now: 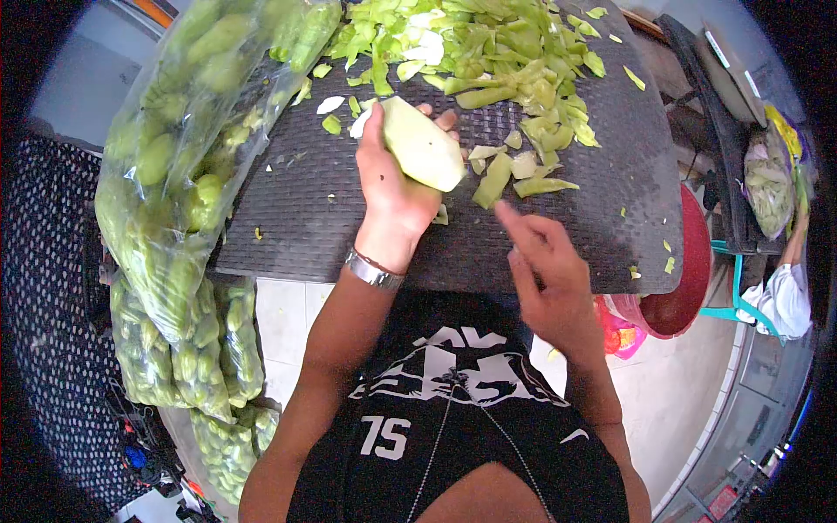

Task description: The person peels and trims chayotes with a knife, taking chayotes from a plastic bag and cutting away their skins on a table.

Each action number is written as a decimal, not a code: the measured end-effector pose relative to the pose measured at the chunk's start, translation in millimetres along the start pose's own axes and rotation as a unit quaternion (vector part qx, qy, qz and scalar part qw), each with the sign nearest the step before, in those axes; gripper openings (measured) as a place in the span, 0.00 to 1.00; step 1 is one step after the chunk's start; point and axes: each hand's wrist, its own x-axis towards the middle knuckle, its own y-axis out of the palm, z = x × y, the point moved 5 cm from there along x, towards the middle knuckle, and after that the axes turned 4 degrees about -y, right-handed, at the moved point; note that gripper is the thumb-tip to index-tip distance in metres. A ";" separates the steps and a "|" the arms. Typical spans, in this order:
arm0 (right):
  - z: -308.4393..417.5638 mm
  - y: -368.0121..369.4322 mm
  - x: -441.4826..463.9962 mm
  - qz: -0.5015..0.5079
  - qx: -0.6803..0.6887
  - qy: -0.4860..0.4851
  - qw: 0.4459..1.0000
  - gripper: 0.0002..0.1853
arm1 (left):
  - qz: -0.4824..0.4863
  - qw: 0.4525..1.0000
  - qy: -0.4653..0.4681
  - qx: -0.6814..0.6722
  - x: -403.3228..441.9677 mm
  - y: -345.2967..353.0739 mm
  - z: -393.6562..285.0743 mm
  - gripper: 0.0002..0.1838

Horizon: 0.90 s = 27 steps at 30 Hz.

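My left hand (pixel 391 185), with a metal watch band at its wrist, is wrapped round a pale, peeled chayote (pixel 424 146) above the table. The chayote is smooth, with one small dark speck. To the right and nearer my body is my right hand (pixel 554 275), its index finger stretched out and the other fingers partly curled. Nothing shows in it, though the inside of the palm is hidden. Just beyond that fingertip lies a strip of green peel (pixel 494 181). Farther back, a large heap of peelings (pixel 488 48) spreads over the dark woven-patterned table (pixel 305 209).
A clear plastic bag of green chayotes (pixel 161 166) hangs over the table's left edge. Below it stand more filled bags (pixel 187 357). At the right are a red tub (pixel 689 261), a turquoise stool (pixel 728 305) and another person's arm (pixel 795 240) beside a bagged bundle (pixel 769 187).
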 end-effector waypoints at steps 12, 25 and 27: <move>20.5 0.9 -13.9 0.034 -0.095 0.007 0.995 0.36 | -0.050 0.996 0.059 0.036 -1.2 5.8 -2.2 0.31; 10.3 15.7 -19.8 0.026 -0.131 0.014 0.991 0.40 | -0.055 0.997 0.048 -0.005 -17.1 12.2 11.5 0.35; 10.5 15.9 -24.4 0.034 -0.135 0.023 0.990 0.40 | -0.070 0.994 0.087 0.006 -16.6 10.5 0.1 0.35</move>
